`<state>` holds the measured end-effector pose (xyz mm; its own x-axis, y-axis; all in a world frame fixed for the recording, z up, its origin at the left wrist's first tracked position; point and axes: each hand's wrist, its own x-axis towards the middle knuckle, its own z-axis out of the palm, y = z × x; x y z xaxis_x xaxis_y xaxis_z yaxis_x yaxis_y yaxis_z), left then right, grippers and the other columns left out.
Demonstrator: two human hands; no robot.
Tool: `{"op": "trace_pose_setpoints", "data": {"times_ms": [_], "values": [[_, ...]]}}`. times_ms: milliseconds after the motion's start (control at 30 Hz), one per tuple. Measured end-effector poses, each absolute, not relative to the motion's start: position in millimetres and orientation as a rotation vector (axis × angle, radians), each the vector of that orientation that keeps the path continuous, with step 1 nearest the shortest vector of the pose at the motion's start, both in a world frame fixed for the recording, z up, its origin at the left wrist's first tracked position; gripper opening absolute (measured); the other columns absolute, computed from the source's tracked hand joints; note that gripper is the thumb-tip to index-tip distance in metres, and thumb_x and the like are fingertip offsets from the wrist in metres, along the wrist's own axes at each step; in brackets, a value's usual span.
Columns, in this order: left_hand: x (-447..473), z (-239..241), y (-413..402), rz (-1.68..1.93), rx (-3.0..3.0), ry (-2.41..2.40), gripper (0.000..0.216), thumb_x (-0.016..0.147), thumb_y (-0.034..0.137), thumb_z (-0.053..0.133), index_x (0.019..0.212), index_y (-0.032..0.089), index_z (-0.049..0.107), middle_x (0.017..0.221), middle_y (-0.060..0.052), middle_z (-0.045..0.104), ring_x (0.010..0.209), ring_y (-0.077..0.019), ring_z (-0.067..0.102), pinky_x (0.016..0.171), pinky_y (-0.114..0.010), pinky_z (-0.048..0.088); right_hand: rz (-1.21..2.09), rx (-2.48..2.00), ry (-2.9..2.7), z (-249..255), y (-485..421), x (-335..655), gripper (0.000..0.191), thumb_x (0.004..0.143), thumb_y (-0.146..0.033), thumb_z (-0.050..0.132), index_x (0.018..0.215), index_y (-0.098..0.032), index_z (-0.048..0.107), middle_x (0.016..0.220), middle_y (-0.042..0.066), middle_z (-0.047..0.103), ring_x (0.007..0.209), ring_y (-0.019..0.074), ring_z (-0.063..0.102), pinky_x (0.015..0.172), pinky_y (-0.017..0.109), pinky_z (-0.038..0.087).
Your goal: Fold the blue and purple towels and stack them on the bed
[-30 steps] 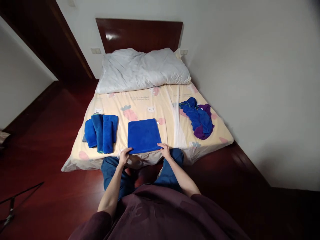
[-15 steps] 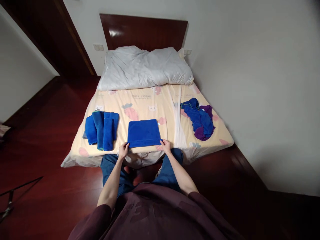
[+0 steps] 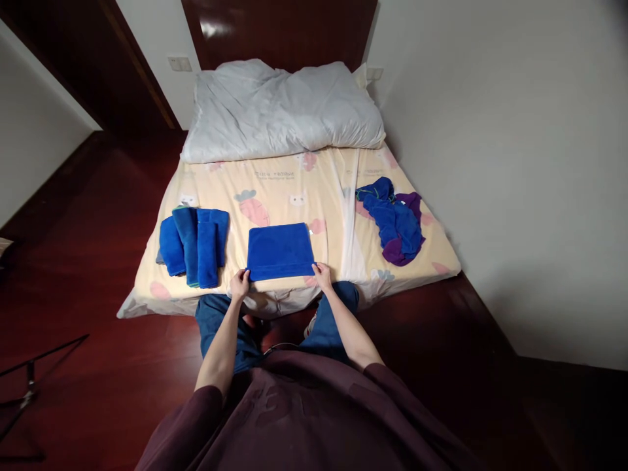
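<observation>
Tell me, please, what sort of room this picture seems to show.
Probably a bedroom: there is a bed with a carrot-print sheet, pale bedding bunched at its far end, and a dark headboard behind.

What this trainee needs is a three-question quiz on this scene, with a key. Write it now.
1. True or false: the flat rectangular blue plush cloth lies between the bundled blue plush cloths and the crumpled blue-and-purple cloth heap.

2. Where do the bare left hand and bare right hand hold the flat cloth?
A) At its far corners
B) At the two ends of its near edge
C) At its middle

3. Fill in: the puffy white fabric bedding lies directly in front of the glossy dark-brown wooden ____.

Key: 1. True. 2. B. 3. Headboard.
</observation>
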<state>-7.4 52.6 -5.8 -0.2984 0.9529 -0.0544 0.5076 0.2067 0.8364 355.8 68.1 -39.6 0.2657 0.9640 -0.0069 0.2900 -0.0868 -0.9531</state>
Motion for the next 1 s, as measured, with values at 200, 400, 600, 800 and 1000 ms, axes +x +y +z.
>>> {"op": "trace_pose_setpoints", "data": {"times_ms": [200, 400, 600, 800, 1000], "values": [[-9.4, -7.3, 53.4, 1.004, 1.322, 1.909, 0.042, 0.088, 0.056, 0.058, 0.092, 0.017, 0.074, 0.092, -0.011, 0.079, 0.095, -0.0300, 0.073, 0.091, -0.039, 0.056, 0.907, -1.539, -1.155, -41.4, 73.3, 357.5, 0.051, 0.080, -0.068, 0.068, 0.077, -0.018, 0.073, 0.080, 0.012, 0.078, 0.081, 0.0270, 0.074, 0.078, 0.037, 0.062], [-11.7, -7.5, 52.9, 1.015, 1.277, 1.908, 0.038, 0.084, 0.052, 0.064, 0.091, 0.016, 0.076, 0.092, -0.011, 0.080, 0.093, -0.0289, 0.075, 0.089, -0.038, 0.059, 0.921, -1.504, -1.133, -47.0, 75.0, 362.5, 0.054, 0.076, -0.072, 0.071, 0.076, -0.018, 0.075, 0.081, 0.012, 0.079, 0.078, 0.0268, 0.076, 0.076, 0.038, 0.064], [-9.6, -7.3, 49.2, 1.024, 1.253, 1.935, 0.037, 0.083, 0.050, 0.066, 0.092, 0.016, 0.076, 0.093, -0.012, 0.081, 0.094, -0.0299, 0.076, 0.090, -0.040, 0.060, 0.922, -1.502, -1.132, -46.2, 72.7, 363.0, 0.052, 0.077, -0.069, 0.074, 0.079, -0.017, 0.077, 0.086, 0.013, 0.081, 0.083, 0.0281, 0.079, 0.078, 0.040, 0.066], [-5.8, -4.4, 52.1, 1.013, 1.308, 1.946, 0.035, 0.086, 0.048, 0.066, 0.095, 0.016, 0.075, 0.088, -0.013, 0.078, 0.088, -0.0307, 0.076, 0.091, -0.044, 0.060, 0.877, -1.523, -1.136, -38.7, 72.4, 357.0, 0.053, 0.082, -0.066, 0.071, 0.090, -0.014, 0.077, 0.087, 0.017, 0.080, 0.087, 0.0301, 0.079, 0.082, 0.043, 0.067], [5.1, 0.7, 29.8, 1.087, 1.740, 1.947, 0.059, 0.093, 0.042, 0.064, 0.143, 0.011, 0.059, 0.146, -0.024, 0.062, 0.139, -0.0364, 0.058, 0.118, -0.054, 0.047, 0.470, -1.623, -1.226, -28.6, 29.9, 341.4, 0.062, 0.096, -0.052, 0.061, 0.142, -0.011, 0.062, 0.137, 0.024, 0.069, 0.129, 0.0326, 0.067, 0.113, 0.055, 0.053]]}}
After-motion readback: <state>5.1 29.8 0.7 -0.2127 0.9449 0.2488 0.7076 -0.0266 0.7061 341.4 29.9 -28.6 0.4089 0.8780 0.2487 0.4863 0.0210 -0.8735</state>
